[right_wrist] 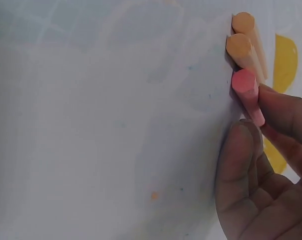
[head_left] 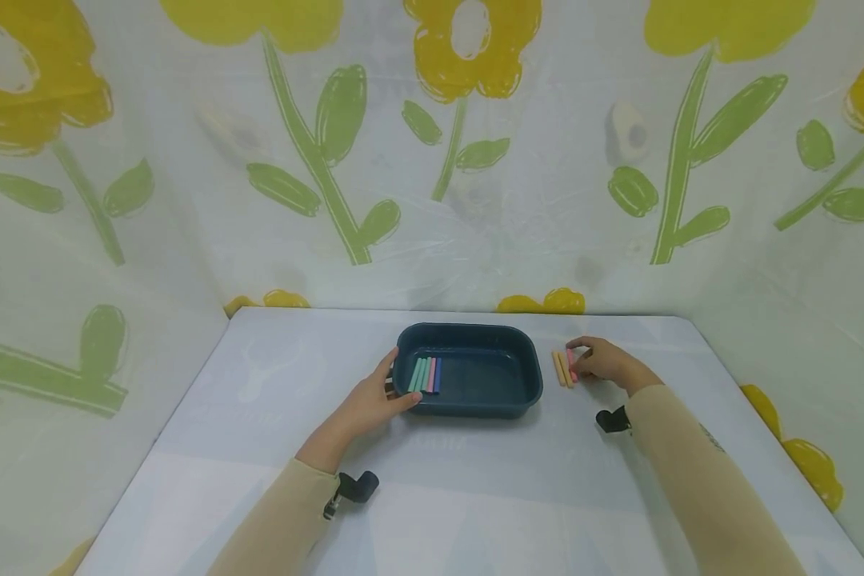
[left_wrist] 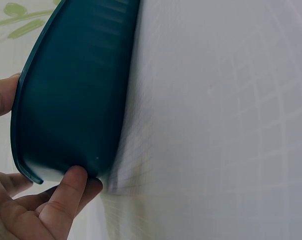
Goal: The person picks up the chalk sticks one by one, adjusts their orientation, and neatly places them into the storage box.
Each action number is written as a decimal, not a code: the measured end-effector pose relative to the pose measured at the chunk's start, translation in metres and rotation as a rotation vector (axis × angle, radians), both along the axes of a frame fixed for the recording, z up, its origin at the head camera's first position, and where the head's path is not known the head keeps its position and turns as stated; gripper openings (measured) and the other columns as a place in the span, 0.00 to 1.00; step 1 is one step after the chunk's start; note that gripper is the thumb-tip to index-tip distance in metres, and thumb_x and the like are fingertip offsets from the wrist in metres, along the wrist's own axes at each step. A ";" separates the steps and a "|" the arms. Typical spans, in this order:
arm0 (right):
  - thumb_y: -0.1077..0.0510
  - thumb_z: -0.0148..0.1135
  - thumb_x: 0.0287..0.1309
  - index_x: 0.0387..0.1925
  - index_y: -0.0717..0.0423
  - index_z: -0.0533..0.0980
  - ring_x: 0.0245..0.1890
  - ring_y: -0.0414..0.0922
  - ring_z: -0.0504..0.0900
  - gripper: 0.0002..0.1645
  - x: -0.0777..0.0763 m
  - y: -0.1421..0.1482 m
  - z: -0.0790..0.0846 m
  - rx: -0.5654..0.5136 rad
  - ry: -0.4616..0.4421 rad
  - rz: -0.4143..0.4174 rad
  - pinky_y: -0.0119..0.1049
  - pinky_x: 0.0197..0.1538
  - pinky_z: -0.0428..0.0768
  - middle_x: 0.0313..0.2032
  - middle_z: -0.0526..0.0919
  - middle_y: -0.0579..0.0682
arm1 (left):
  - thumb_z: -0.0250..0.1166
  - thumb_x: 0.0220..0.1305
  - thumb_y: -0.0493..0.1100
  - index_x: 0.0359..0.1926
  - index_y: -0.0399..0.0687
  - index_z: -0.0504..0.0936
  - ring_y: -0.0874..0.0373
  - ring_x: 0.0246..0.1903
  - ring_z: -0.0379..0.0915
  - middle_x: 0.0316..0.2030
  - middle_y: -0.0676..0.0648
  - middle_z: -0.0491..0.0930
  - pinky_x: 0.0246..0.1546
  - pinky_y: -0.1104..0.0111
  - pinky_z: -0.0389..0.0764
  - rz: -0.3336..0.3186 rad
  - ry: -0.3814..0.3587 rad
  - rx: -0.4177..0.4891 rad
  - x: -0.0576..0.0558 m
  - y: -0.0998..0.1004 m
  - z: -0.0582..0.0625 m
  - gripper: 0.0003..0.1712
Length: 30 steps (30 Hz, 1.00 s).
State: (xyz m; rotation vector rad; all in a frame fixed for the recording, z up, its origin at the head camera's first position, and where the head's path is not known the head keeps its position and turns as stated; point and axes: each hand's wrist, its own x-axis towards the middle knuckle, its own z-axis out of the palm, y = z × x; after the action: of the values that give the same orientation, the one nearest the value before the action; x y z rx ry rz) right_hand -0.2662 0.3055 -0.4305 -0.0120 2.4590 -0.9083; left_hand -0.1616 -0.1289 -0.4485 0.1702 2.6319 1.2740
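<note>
A dark teal rectangular tub [head_left: 468, 410] stands on the table, and my left hand [head_left: 369, 404] grips its left end. The left thumb lies at the front rim, while fingers wrap the end wall [left_wrist: 71, 100] in the left wrist view. Inside the tub, at its left side, green chalk sticks [head_left: 419, 374], a pink chalk stick [head_left: 431, 374] and a blue chalk stick [head_left: 438, 376] lie in a row. Right of the tub, my right hand [head_left: 605, 362] pinches a pink chalk stick [right_wrist: 245, 86] between thumb and fingers. Two orange chalk sticks [right_wrist: 244, 47] lie alongside it.
The white table [head_left: 475, 496] meets a flower-patterned sheet [head_left: 547, 200] at the back, and similar sheeting hangs at both sides. Small dark wrist cameras [head_left: 358, 486] hang from both sleeves. Small coloured specks [right_wrist: 154, 195] dot the tabletop near the right hand.
</note>
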 end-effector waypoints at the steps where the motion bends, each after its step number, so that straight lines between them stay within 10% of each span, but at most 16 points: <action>1: 0.62 0.60 0.65 0.71 0.63 0.61 0.39 0.47 0.77 0.36 0.001 0.000 0.000 -0.006 0.001 -0.003 0.38 0.43 0.77 0.45 0.79 0.58 | 0.69 0.62 0.62 0.81 0.51 0.43 0.41 0.64 0.71 0.71 0.33 0.63 0.64 0.48 0.70 0.000 0.001 -0.002 0.000 0.000 0.000 0.59; 30: 0.63 0.60 0.67 0.73 0.61 0.53 0.39 0.48 0.80 0.39 0.025 0.002 0.000 -0.251 0.046 -0.176 0.37 0.46 0.84 0.52 0.73 0.66 | 0.70 0.61 0.61 0.81 0.52 0.44 0.42 0.63 0.72 0.70 0.33 0.64 0.63 0.49 0.72 0.007 0.015 0.013 0.002 0.001 -0.001 0.59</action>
State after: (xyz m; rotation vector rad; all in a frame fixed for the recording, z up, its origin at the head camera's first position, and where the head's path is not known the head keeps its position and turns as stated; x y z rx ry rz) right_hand -0.2411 0.3078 -0.4304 0.0990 2.3995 -1.3024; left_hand -0.1600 -0.1282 -0.4497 0.1729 2.6392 1.2975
